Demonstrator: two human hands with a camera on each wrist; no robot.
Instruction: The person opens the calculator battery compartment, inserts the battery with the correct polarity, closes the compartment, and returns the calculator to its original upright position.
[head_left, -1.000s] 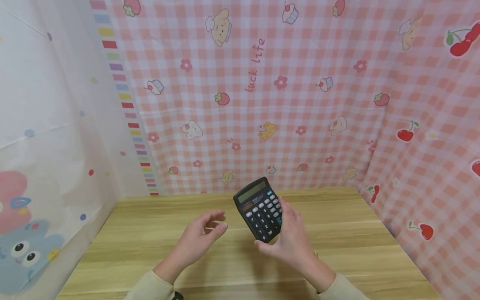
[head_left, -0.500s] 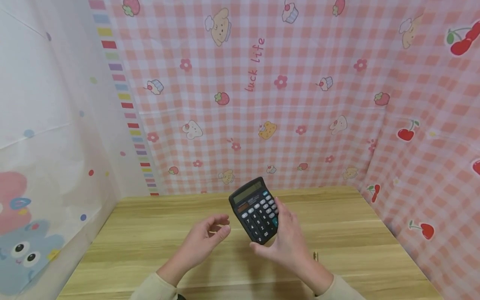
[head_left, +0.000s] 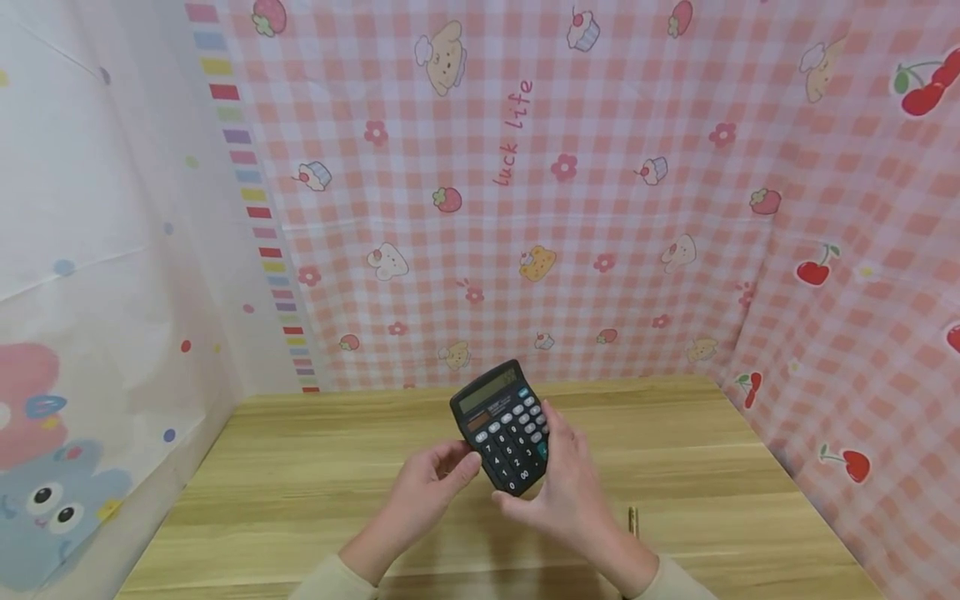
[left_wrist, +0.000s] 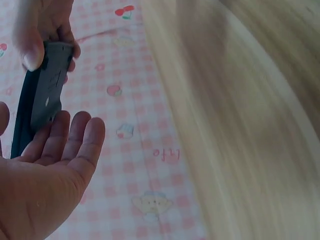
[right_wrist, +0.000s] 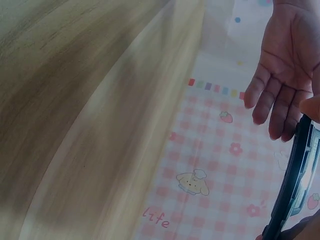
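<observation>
A black calculator (head_left: 504, 429) with white and dark keys is held tilted above the table, its display facing up toward the head camera. My right hand (head_left: 573, 492) grips it by its right side and lower corner, thumb at the bottom edge and fingers around the far side. At the left edge is my left hand (head_left: 431, 487). In the left wrist view, the left hand's fingers (left_wrist: 75, 137) extend, fairly straight, at the calculator's back (left_wrist: 49, 95), with its thumb on the other side. The right hand's palm is hidden in the head view.
A small gold-coloured cylindrical thing (head_left: 633, 521) lies on the wooden table (head_left: 300, 467), just right of the right wrist. A pink checked cloth (head_left: 600, 217) hangs behind the table, and cloths hang at both sides.
My right hand has carried the calculator slightly left and down. My left hand has moved right, up to the calculator's left edge. More of the gold-coloured thing shows.
</observation>
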